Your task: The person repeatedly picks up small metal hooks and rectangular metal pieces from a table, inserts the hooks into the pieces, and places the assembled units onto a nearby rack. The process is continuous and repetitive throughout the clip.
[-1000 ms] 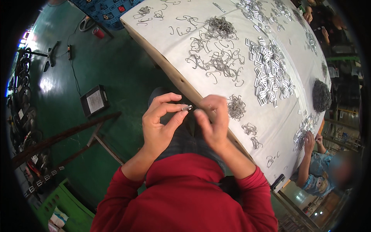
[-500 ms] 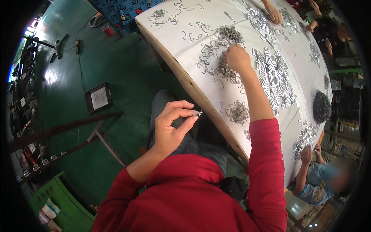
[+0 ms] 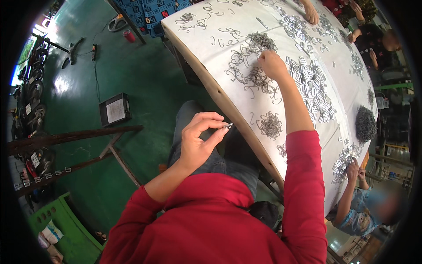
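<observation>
My left hand (image 3: 201, 137) is raised over my lap, just off the table's near edge. Thumb and fingers pinch a small flat metal buckle (image 3: 228, 126), seen nearly edge-on. My right hand (image 3: 273, 66) reaches far across the table, fingers curled down among thin bent wire hooks. Whether a hook is between its fingertips is hidden. A dense heap of wire hooks (image 3: 262, 41) lies just beyond that hand, with looser hooks (image 3: 237, 61) to its left. A smaller heap of hooks (image 3: 270, 125) sits closer to me. Right of my forearm spreads a large pile of silvery metal buckles (image 3: 310, 86).
The white-covered table (image 3: 202, 48) has a wooden edge slanting past my lap. Other people work around it; one person's hand (image 3: 311, 15) rests at the far side, another person (image 3: 358, 207) sits at the right. A dark heap (image 3: 365, 124) stands right. A wooden frame (image 3: 74, 137) is at left.
The whole view has shifted slightly. My left hand keeps its pinch on the buckle, and my right hand stays among the hooks with hardly any movement.
</observation>
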A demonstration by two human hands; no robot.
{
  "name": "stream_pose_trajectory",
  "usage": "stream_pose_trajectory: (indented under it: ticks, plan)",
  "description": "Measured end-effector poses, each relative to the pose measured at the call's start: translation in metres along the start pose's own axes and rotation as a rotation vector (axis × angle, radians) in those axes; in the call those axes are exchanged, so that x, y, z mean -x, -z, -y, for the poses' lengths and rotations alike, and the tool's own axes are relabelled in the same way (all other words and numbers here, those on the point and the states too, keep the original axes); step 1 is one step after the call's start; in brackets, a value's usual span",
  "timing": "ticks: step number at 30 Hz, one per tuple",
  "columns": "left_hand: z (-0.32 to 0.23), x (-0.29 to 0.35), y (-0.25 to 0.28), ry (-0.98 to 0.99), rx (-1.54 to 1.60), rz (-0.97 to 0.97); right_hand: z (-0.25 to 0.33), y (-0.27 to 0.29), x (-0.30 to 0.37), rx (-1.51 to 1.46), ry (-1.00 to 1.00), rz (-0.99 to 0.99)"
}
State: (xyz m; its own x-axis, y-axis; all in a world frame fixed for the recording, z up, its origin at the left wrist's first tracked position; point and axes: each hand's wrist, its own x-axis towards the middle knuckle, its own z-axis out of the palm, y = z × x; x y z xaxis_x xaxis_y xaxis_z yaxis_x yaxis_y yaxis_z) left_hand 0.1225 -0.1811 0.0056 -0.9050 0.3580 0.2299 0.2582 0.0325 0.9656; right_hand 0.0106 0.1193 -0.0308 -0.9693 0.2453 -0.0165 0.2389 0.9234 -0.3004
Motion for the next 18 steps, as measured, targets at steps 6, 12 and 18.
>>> stream_pose_trajectory:
  ticks: [6,12,18]
  plan:
    - [0.001,0.003,-0.004,0.011,-0.011,0.031,-0.024,0.016,0.052,-0.611,-0.191,-0.033]
    - [0.005,0.004,-0.011,-0.009,-0.010,0.065,0.009,0.032,0.126,-1.222,-0.278,0.041]
    - [0.006,0.003,-0.015,-0.024,0.001,0.099,0.056,0.066,0.180,-1.239,-0.215,0.097]
